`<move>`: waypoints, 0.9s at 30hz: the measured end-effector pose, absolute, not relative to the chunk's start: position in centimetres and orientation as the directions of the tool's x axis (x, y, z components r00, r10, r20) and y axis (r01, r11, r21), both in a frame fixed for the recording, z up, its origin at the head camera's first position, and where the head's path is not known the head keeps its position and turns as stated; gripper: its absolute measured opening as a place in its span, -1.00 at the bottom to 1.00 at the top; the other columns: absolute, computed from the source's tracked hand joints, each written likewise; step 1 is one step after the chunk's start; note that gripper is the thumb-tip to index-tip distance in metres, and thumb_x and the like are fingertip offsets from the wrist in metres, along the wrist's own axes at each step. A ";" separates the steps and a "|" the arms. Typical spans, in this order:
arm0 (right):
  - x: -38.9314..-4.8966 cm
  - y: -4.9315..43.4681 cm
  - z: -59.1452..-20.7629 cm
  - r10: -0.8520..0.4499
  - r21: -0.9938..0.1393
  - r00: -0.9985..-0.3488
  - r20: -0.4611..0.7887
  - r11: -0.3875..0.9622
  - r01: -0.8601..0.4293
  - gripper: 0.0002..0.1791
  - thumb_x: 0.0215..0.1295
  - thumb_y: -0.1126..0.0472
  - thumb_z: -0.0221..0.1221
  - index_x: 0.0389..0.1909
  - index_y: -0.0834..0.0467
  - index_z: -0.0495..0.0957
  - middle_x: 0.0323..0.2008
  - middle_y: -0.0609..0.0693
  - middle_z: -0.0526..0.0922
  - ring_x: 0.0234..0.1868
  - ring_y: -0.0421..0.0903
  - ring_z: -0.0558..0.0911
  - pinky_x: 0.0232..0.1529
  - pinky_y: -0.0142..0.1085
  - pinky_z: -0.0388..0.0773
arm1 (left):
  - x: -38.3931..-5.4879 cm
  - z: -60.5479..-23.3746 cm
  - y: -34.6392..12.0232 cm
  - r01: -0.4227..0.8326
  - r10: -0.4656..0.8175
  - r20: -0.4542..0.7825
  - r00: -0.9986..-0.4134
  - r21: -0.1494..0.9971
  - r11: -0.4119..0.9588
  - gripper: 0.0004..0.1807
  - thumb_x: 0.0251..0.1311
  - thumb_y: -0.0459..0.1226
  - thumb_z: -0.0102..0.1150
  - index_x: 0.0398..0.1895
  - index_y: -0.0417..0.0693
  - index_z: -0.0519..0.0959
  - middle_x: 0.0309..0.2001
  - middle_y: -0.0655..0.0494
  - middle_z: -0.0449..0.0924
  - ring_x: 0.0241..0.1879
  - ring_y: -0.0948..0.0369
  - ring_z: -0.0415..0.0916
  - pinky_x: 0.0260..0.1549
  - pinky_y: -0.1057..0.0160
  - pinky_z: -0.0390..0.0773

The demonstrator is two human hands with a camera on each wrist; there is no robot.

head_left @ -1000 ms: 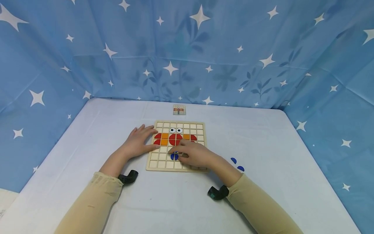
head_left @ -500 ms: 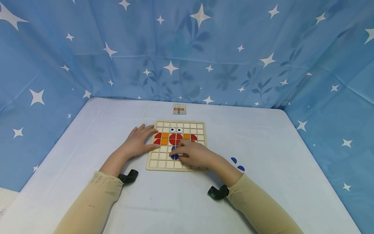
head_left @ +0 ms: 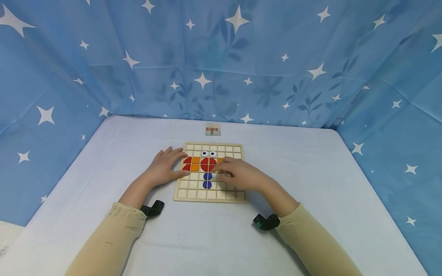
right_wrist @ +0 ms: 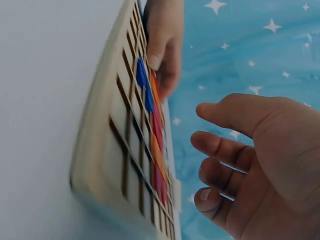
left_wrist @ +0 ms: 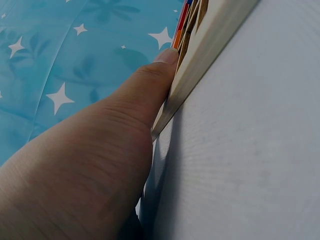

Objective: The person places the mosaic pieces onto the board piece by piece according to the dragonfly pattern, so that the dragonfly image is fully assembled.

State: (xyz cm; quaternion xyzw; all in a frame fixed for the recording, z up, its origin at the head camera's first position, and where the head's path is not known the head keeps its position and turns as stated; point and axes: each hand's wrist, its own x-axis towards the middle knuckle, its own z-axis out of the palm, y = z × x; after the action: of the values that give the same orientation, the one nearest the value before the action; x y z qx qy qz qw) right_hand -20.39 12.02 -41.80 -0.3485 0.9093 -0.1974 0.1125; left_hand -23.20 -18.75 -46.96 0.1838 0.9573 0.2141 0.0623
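Observation:
A wooden grid board [head_left: 183, 194] lies on the white table. My left hand [head_left: 161, 168] rests on its left edge, fingers spread, and the thumb [left_wrist: 162, 62] touches the rim in the left wrist view. My right hand [head_left: 246, 174] is above the board's right side, fingers loosely bent and holding nothing; the right wrist view shows its fingers [right_wrist: 215, 142] apart from the board. On the grid sit two round eye tiles [head_left: 208, 154], a red circle [head_left: 204, 165] of several tiles, orange squares [head_left: 195, 167], red quarter-rounds [head_left: 187, 167] and two blue circles [head_left: 207, 184]. The right hand hides some tiles.
A small pattern card [head_left: 212, 129] lies behind the board. Black wrist cameras are on both wrists. A blue star-printed curtain [head_left: 221, 69] stands around the table's back and sides.
My right hand has left the blue tiles and moved up and right, showing two full blue circles. Two loose blue half-circles on the right are now hidden by the forearm. Left hand stays put.

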 end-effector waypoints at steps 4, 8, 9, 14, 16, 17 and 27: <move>-20.3 14.2 -40.7 -0.646 -0.437 -0.762 -0.046 0.699 -0.566 -0.70 0.43 0.10 0.13 0.13 -0.07 0.61 -0.13 -0.18 0.54 -0.36 -0.21 0.44 -0.29 -0.32 0.46 | -23.2 -46.8 -18.7 0.324 0.378 -0.043 -0.925 0.434 0.841 -0.19 0.14 0.25 0.25 0.41 0.15 0.35 0.55 -0.01 0.10 0.57 -0.16 -0.20 0.51 -0.24 -0.31; -19.9 17.3 -39.9 -0.612 -0.442 -0.791 -0.011 0.713 -0.545 -0.71 0.41 0.14 0.17 0.10 -0.01 0.61 -0.14 -0.15 0.56 -0.42 -0.21 0.41 -0.39 -0.35 0.45 | -23.2 -46.9 -18.7 0.325 0.379 -0.047 -0.924 0.425 0.845 -0.18 0.15 0.26 0.24 0.42 0.14 0.34 0.55 -0.01 0.09 0.57 -0.16 -0.21 0.50 -0.25 -0.31; -19.7 18.1 -39.8 -0.604 -0.446 -0.797 -0.001 0.714 -0.540 -0.72 0.40 0.15 0.17 0.09 0.00 0.62 -0.15 -0.14 0.57 -0.43 -0.21 0.41 -0.40 -0.35 0.45 | -23.2 -46.9 -18.7 0.325 0.379 -0.048 -0.924 0.424 0.845 -0.18 0.15 0.26 0.23 0.42 0.14 0.34 0.55 -0.01 0.09 0.57 -0.16 -0.21 0.50 -0.25 -0.31; -19.3 22.0 -40.0 -0.565 -0.458 -0.825 0.018 0.729 -0.510 -0.73 0.38 0.17 0.21 0.07 0.01 0.63 -0.17 -0.18 0.56 -0.43 -0.22 0.42 -0.43 -0.37 0.45 | -23.1 -46.9 -18.8 0.323 0.375 -0.047 -0.926 0.419 0.849 -0.19 0.16 0.26 0.22 0.42 0.14 0.33 0.55 -0.02 0.09 0.57 -0.16 -0.22 0.51 -0.25 -0.31; -19.2 23.5 -40.3 -0.549 -0.465 -0.836 0.007 0.738 -0.489 -0.74 0.37 0.17 0.22 0.05 -0.01 0.64 -0.18 -0.20 0.56 -0.43 -0.23 0.42 -0.42 -0.38 0.45 | -23.1 -46.9 -18.8 0.321 0.374 -0.049 -0.926 0.419 0.849 -0.18 0.16 0.27 0.22 0.42 0.13 0.33 0.55 -0.02 0.08 0.57 -0.16 -0.22 0.51 -0.25 -0.31; -19.1 24.2 -40.4 -0.541 -0.471 -0.841 -0.001 0.742 -0.477 -0.74 0.37 0.18 0.22 0.04 -0.02 0.64 -0.19 -0.21 0.56 -0.43 -0.23 0.43 -0.42 -0.38 0.45 | -23.1 -46.9 -18.8 0.320 0.374 -0.049 -0.926 0.422 0.848 -0.18 0.16 0.27 0.21 0.42 0.13 0.33 0.55 -0.03 0.08 0.57 -0.17 -0.22 0.51 -0.25 -0.32; -18.9 28.5 -41.9 -0.544 -0.530 -0.826 -0.151 0.750 -0.397 -0.72 0.31 0.23 0.26 0.01 -0.07 0.64 -0.13 -0.17 0.61 -0.33 -0.19 0.47 -0.32 -0.39 0.49 | -23.1 -46.9 -18.6 0.315 0.367 -0.049 -0.929 0.418 0.852 -0.17 0.15 0.27 0.22 0.42 0.14 0.33 0.56 0.00 0.07 0.58 -0.15 -0.22 0.51 -0.23 -0.32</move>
State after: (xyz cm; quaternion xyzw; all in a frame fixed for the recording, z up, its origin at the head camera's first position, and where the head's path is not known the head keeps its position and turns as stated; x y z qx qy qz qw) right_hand -18.88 28.49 -41.90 -0.2546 0.9233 -0.2456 0.1495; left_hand -23.07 -18.60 -46.88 0.1776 0.9602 0.2059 0.0638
